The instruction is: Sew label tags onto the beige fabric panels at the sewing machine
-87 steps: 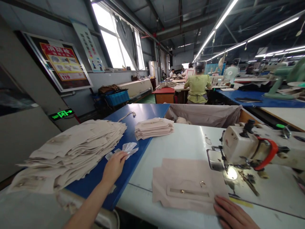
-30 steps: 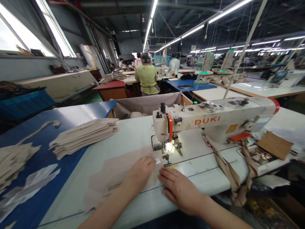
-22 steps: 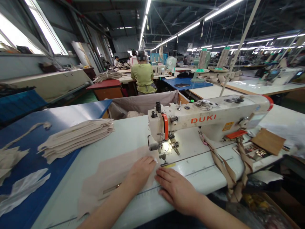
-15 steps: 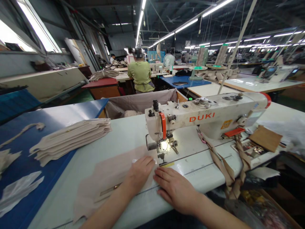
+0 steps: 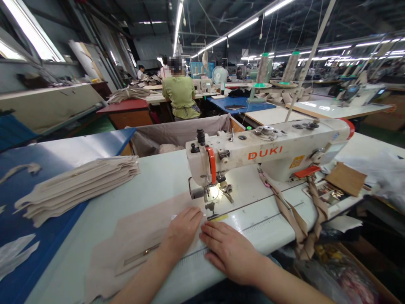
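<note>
A thin beige fabric panel (image 5: 136, 230) lies flat on the sewing table, with a zipper (image 5: 142, 254) set into it on the left. My left hand (image 5: 182, 230) is closed over the panel's right end, its fingers bent and pressed together; a bit of white shows beside them. To its right, my right hand (image 5: 229, 251) lies with fingers stretched out, their tips at the panel's edge near the left fingertips. Just beyond both hands stands the sewing machine (image 5: 265, 150), its lamp lighting the needle area. Whether the right fingertips grip any cloth is hidden.
Stacked beige pieces (image 5: 82, 181) sit at the left, across the blue table (image 5: 72, 145). Beige straps (image 5: 294, 215) and small scissors (image 5: 264, 179) lie right of the machine, near a parts tray (image 5: 332, 194). A cloth-lined bin (image 5: 180, 133) and a person (image 5: 179, 95) are beyond.
The whole view has shifted slightly, so things appear a little further left. Both hands keep nearly the same place on the fabric panel.
</note>
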Demonstrator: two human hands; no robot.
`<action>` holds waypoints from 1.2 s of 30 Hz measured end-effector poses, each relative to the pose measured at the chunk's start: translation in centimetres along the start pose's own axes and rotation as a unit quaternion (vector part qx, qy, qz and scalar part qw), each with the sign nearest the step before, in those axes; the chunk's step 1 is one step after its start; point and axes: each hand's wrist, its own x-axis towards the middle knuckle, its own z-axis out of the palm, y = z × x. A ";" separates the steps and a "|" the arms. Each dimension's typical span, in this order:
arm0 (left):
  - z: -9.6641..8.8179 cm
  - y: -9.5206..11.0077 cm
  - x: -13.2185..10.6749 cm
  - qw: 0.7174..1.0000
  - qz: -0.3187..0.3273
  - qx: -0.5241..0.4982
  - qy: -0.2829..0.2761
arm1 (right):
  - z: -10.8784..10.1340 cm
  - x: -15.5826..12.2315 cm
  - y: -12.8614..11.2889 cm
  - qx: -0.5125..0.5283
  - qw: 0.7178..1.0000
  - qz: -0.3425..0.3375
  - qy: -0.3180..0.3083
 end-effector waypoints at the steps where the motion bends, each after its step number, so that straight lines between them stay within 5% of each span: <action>1: 0.0 0.0 0.0 1.000 0.001 -0.001 0.001 | 0.0 0.0 0.0 -0.001 1.000 -0.001 0.001; 26: -0.2 0.4 0.3 0.999 0.005 0.033 0.001 | 0.0 0.0 0.3 0.017 1.000 -0.016 0.008; 36: -0.6 1.0 -0.1 0.999 0.003 0.034 0.042 | -1.9 3.9 3.1 -0.063 0.998 -0.012 0.021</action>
